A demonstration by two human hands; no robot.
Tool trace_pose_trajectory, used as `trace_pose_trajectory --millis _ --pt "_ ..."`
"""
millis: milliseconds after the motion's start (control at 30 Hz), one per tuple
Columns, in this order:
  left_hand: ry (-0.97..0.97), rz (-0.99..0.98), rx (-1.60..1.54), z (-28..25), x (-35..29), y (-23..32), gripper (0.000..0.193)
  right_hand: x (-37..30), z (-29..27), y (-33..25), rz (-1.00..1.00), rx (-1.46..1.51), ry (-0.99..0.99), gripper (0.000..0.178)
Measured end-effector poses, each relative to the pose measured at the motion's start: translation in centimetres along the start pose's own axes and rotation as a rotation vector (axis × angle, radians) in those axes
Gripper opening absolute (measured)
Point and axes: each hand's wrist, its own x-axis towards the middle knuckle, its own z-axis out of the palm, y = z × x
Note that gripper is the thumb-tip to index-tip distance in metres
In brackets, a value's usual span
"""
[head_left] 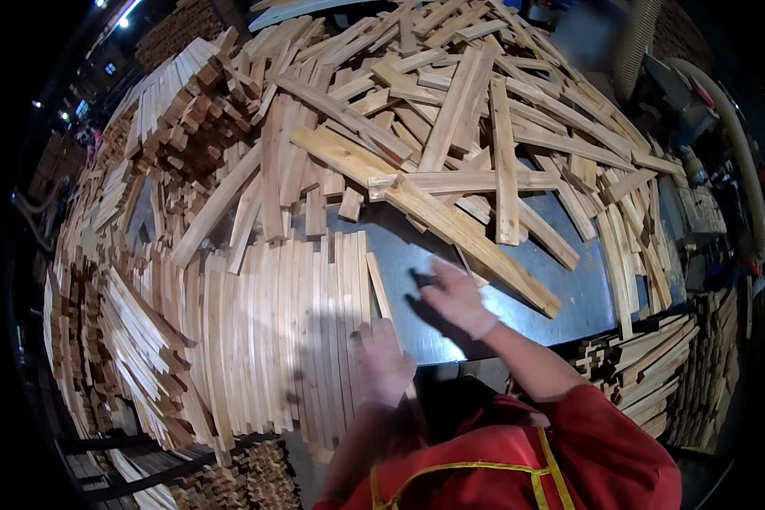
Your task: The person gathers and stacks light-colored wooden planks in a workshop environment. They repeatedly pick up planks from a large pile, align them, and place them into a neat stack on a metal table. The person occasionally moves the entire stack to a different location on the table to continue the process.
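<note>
A row of pale wooden strips [259,327] lies side by side across the left part of the metal table [433,331]. At its right end a slightly slanted wooden strip [379,285] runs under my left hand [384,365], whose blurred fingers close over it. My right hand [457,297] is over the bare metal, fingers apart and holding nothing. Just beyond it, a thick yellowish board [476,246] lies diagonally at the front of a loose heap. Both hands look pale, as if in thin gloves.
A jumbled heap of wooden boards [450,110] covers the far side of the table. Stacked strips [166,102] rise at the far left, with more stacks [136,340] at the near left. At the right stand a wood stack [654,365] and a ribbed hose [637,51] beside machinery.
</note>
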Motion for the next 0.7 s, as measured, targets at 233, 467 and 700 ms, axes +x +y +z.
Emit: trace_pose_trajectory --millis 233,467,700 --pt "0.113 0.038 0.001 2.6 3.5 -1.1 0.068 -4.6 -10.9 11.4 0.285 -0.56 -0.045 0.088" --pt "0.191 0.079 -0.017 5.3 3.4 -5.5 0.07 -11.5 -6.4 3.6 0.533 0.144 -0.366 0.099" --pt "-0.018 0.13 -0.288 0.5 2.4 -5.4 0.069 -14.9 4.9 -2.7 0.482 0.112 -0.722 0.086"
